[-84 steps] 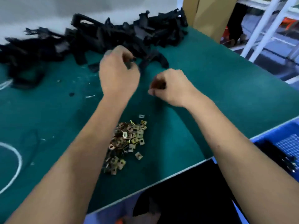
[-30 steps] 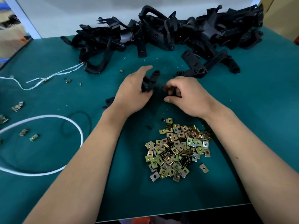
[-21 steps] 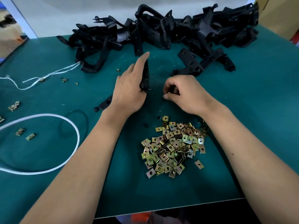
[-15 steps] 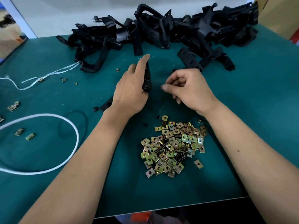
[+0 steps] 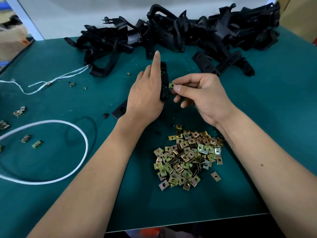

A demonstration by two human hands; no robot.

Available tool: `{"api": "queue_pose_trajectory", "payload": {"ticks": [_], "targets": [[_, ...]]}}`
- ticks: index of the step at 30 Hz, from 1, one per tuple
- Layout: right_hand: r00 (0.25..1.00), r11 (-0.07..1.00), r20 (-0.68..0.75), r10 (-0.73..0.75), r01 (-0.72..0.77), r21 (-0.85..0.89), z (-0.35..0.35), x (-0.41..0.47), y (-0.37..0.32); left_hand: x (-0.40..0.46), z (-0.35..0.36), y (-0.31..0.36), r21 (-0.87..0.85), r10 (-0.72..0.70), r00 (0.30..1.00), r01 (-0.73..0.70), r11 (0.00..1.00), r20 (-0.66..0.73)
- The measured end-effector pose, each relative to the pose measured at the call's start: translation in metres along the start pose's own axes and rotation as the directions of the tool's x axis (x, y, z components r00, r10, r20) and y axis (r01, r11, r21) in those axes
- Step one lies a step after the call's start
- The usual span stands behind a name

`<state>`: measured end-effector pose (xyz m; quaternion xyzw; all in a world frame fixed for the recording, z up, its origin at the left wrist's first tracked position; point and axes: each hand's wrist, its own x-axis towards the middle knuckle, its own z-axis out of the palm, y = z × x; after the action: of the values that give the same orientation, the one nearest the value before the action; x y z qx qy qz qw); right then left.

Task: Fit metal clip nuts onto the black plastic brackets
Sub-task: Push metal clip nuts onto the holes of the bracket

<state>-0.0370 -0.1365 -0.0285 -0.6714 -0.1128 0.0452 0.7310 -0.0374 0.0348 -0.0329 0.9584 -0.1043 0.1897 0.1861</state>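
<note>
Above nut pile (image 5: 187,158) | left hand (image 5: 145,93) gripping bracket (image 5: 165,83) | right hand (image 5: 204,97) pinching clip nut (image 5: 171,85) (at bracket edge) | risk: skewed push, nut slipping free

Clip nut (image 5: 171,85) in right hand (image 5: 204,98) pinch, against bracket (image 5: 164,83) in left hand (image 5: 145,98).

The left hand (image 5: 145,98) covers the near end and left side of the black bracket (image 5: 165,83) it holds, so its grip underneath cannot be seen. The right hand (image 5: 200,95) pinches a clip nut (image 5: 171,85) whose far half is hidden by the fingertips, and whether it already sits on the bracket's edge cannot be told. In the heap of brackets (image 5: 197,31) single pieces merge into one dark mass. The white cord loop (image 5: 51,152) and stray clip nuts (image 5: 4,124) are cut off by the left edge. The tabletop (image 5: 274,117) runs out of view on the right.
</note>
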Motion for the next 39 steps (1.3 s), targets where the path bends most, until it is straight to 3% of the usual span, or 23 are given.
{"api": "queue_pose_trajectory", "payload": {"ticks": [23, 33, 39], "targets": [[0.997, 0.995, -0.017, 0.081, -0.08, 0.052, 0.003, -0.002, -0.003, 0.0, 0.001, 0.009, 0.128, 0.034, 0.999, -0.033, 0.991, -0.006], [1.0, 0.995, 0.009, 0.004, -0.005, 0.099, 0.009, -0.005, -0.001, 0.0, 0.001, 0.022, 0.185, 0.021, 1.0, -0.018, 0.983, -0.016], [0.999, 1.0, 0.047, 0.001, -0.001, -0.002, 0.003, -0.003, -0.002, 0.001, 0.005, 0.022, 0.201, 0.02, 0.999, -0.014, 0.98, -0.031]]}}
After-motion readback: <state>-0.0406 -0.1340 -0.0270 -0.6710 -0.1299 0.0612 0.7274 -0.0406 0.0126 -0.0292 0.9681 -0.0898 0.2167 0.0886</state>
